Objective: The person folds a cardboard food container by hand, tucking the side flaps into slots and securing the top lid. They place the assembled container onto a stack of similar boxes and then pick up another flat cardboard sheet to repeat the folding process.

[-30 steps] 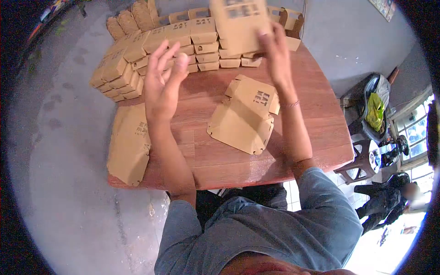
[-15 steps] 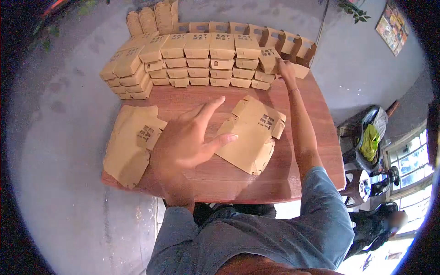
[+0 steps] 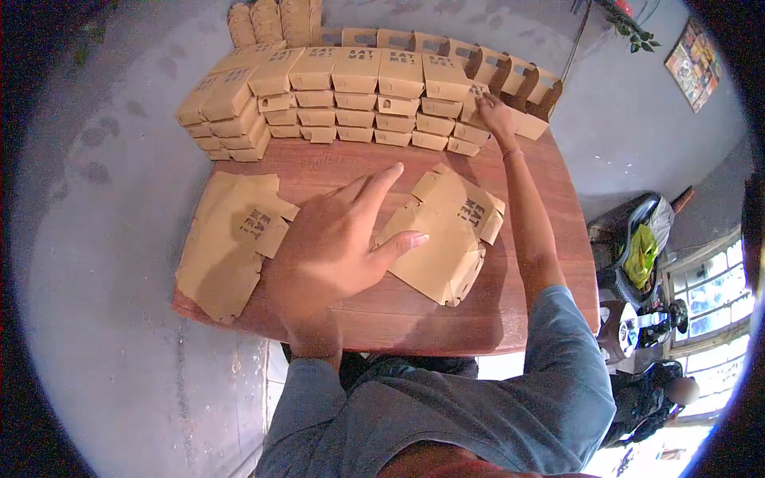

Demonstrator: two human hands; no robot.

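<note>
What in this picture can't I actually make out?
All in the head view:
Insides of the closed boxes: hidden by lids.
Part of the box at the right hand: covered by that hand.
Some tabletop: hidden behind the left hand.
Wall poster: details too small.

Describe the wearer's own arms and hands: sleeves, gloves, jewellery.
The left hand and right hand are bare, without gloves. Short blue-grey sleeves, part of a matching shirt, leave the forearms uncovered. A thin bracelet circles the right wrist; its details are too small to tell. No jewellery shows on the left.
</note>
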